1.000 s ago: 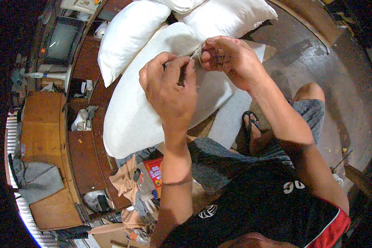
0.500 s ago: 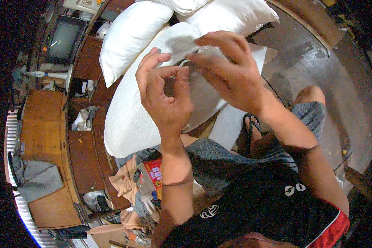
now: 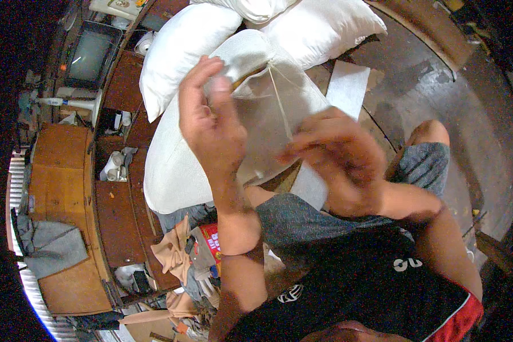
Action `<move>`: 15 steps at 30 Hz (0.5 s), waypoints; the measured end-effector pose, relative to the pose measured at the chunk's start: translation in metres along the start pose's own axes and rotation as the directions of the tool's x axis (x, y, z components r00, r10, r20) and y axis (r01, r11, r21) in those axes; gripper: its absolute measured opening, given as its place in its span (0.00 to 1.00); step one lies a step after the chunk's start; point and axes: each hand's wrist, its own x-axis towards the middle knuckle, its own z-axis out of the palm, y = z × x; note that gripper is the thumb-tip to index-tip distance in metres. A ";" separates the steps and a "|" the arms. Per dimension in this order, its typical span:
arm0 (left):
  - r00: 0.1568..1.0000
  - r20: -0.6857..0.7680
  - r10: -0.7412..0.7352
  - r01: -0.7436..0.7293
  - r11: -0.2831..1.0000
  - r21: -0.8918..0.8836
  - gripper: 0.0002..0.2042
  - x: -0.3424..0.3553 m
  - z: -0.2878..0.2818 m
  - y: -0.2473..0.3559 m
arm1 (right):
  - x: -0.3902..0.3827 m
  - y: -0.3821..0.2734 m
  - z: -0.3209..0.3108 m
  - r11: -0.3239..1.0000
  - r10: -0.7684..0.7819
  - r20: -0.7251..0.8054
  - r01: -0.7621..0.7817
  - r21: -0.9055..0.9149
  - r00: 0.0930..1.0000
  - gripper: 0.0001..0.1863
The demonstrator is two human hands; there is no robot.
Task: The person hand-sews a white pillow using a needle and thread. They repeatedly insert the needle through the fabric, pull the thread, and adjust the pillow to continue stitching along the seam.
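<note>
Now my right hand (image 3: 330, 151) is moving down, pulling a thread (image 3: 279, 102) tight. My left hand (image 3: 208, 122) is pinching the white pillow (image 3: 176, 171).

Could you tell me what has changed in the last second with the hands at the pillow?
The right hand has drawn down and away from the left hand, stretching a thread from the pillow. The left hand stays raised at the pillow's end; the pillow stays on the lap.
</note>
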 end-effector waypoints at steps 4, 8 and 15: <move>0.978 0.194 0.075 -0.150 0.899 0.411 0.11 -0.011 0.012 -0.006 | -0.050 -0.032 -0.064 0.813 0.581 -0.099 -0.571 0.110 0.808 0.07; 0.970 0.162 0.183 -0.240 0.836 0.494 0.11 -0.015 0.020 -0.019 | -0.101 -0.051 -0.110 0.602 0.797 -0.079 -0.798 0.027 0.598 0.07; 0.991 0.102 0.092 -0.132 0.841 0.525 0.07 -0.005 0.028 -0.021 | -0.175 -0.061 -0.180 0.408 0.853 -0.284 -0.899 -0.160 0.438 0.07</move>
